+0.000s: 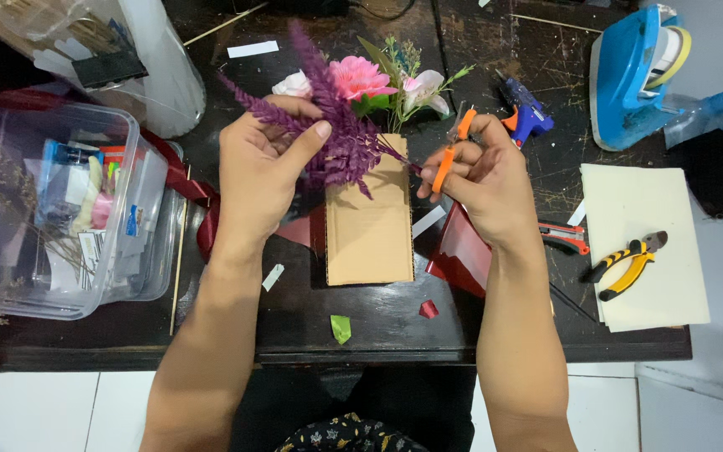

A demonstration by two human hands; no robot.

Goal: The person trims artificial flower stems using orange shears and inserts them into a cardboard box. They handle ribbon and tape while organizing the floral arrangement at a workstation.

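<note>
Left hand (261, 172) fingers grip purple flowers (336, 134) above the cardboard (370, 226); right hand (483, 180) beside it grips orange scissors (449, 155)

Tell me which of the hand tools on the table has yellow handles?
The pliers on the cream sheet at right; the scissors in the right hand are orange.

Centre of dark table (378, 322) mostly taken: cardboard piece (369, 222) flat between both forearms, red sheet (460, 251) just right of it. Near edge is open strip, only green scrap (340, 328) and small red scrap (428, 309) (flat, no real block). Left blocked by clear plastic bin (52, 209), tall-sided, red ribbon (182, 180) beside it. Far side crowded: flowers (370, 84), blue glue gun (527, 113), tape dispenser (633, 75). Right has cream sheet (642, 243) with yellow pliers (627, 266) on it, low.
</note>
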